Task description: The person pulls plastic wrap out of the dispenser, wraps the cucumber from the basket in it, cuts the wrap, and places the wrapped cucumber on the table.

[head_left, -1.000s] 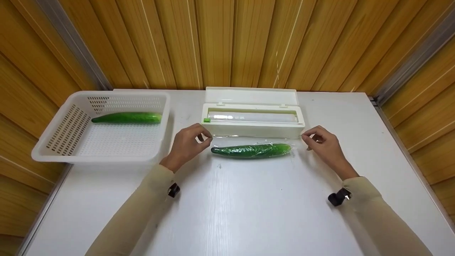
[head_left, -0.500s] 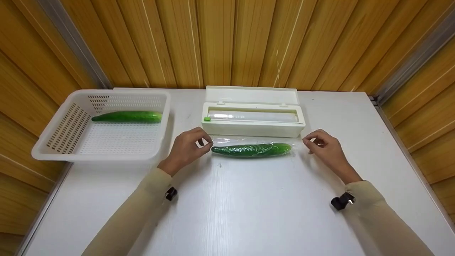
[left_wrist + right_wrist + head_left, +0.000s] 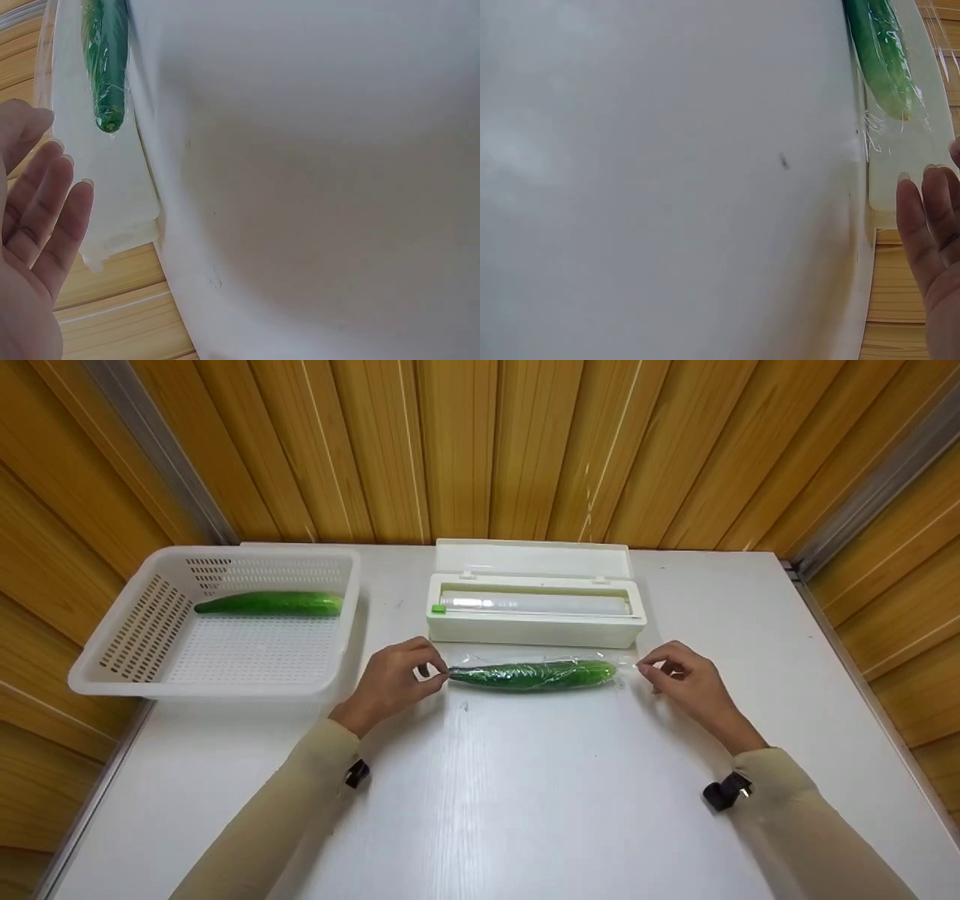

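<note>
A cucumber [image 3: 532,676] lies sideways on the white table, covered by clear plastic wrap [image 3: 517,657]. My left hand [image 3: 394,679] pinches the film's left corner between thumb and forefinger, beside the cucumber's dark end. At the pale end, my right hand [image 3: 688,684] pinches the right corner the same way. The wrist views show the wrapped cucumber past the fingertips of my left hand [image 3: 41,195] and my right hand [image 3: 934,217]. Behind it stands a white plastic wrap dispenser [image 3: 536,631], lid up, with the film roll [image 3: 536,604] inside.
On the left, a white perforated basket [image 3: 202,690] holds a second, unwrapped cucumber [image 3: 270,604]. A green slider [image 3: 438,609] sits at the left of the dispenser's front edge. Wood-look panels [image 3: 457,450] wall in the table [image 3: 480,810] at the back and sides.
Both hands have come slightly nearer the person, drawing the film's far edge away from the dispenser and down toward the cucumber. Their pinching grips stay the same.
</note>
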Demonstrator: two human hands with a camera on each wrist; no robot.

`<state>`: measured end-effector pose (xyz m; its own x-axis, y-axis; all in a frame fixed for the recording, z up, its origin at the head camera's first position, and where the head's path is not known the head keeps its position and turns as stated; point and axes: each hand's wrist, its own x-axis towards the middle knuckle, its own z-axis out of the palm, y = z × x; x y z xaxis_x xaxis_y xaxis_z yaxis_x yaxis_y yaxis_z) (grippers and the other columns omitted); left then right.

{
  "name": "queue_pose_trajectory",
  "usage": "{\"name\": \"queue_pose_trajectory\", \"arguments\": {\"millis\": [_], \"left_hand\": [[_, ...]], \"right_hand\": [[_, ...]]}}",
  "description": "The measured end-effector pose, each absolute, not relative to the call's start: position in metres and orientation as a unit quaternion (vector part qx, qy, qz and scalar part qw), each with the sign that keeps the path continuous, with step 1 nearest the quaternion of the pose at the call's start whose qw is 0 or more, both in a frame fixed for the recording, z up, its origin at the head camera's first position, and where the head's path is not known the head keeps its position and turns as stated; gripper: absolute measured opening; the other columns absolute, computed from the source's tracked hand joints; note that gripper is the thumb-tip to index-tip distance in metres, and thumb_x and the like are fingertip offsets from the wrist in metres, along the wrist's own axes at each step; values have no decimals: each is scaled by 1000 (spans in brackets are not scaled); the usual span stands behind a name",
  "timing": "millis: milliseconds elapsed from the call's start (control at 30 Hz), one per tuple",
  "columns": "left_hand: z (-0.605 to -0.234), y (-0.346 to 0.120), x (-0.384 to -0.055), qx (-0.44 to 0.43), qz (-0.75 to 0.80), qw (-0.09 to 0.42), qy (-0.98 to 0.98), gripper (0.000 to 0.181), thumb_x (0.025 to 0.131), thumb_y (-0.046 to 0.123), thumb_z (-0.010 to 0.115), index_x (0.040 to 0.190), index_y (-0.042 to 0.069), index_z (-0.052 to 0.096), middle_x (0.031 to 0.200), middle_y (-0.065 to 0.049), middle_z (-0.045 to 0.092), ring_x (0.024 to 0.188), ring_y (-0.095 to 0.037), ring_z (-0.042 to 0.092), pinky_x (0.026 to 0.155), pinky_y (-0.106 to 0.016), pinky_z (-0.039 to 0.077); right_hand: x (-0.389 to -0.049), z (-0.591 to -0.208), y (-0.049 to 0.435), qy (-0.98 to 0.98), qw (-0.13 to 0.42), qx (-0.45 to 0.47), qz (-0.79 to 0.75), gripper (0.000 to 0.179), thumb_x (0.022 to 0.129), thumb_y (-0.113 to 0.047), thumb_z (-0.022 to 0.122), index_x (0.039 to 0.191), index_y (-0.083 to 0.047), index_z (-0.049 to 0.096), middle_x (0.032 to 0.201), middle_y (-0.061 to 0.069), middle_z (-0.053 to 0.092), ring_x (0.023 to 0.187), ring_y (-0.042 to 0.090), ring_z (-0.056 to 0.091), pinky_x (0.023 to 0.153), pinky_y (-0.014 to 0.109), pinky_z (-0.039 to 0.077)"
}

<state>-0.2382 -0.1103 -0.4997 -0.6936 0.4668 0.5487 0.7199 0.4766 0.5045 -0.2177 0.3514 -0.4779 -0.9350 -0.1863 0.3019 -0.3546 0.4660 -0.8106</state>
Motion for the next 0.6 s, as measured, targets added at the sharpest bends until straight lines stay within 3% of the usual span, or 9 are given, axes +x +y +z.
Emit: {"name": "queue_pose_trajectory", "arguments": {"millis": [100, 367, 600], "left_hand": [[-501, -111, -237, -352, -365, 158, -847, 11, 86, 1, 85, 90, 9, 80, 93, -2, 71, 77, -21, 70, 66, -34, 59], [-500, -111, -232, -364, -354, 142, -850, 11, 86, 0, 84, 90, 10, 80, 93, -1, 71, 77, -20, 70, 68, -33, 59], [-502, -112, -229, -373, -329, 136, -857, 10, 86, 2, 85, 88, 11, 82, 92, 1, 71, 77, -18, 70, 70, -32, 59]], "right_hand": [[-217, -480, 352, -857, 81, 157, 483, 6, 96, 7, 73, 102, 6, 75, 98, 20, 68, 70, 36, 66, 67, 18, 52], [-231, -512, 375, -864, 67, 151, 475, 7, 98, -4, 77, 103, -9, 79, 102, 8, 69, 73, 19, 66, 70, 19, 53], [-224, -506, 368, -859, 62, 160, 483, 10, 94, 7, 76, 102, 2, 78, 101, 17, 68, 70, 35, 65, 68, 18, 53]]}}
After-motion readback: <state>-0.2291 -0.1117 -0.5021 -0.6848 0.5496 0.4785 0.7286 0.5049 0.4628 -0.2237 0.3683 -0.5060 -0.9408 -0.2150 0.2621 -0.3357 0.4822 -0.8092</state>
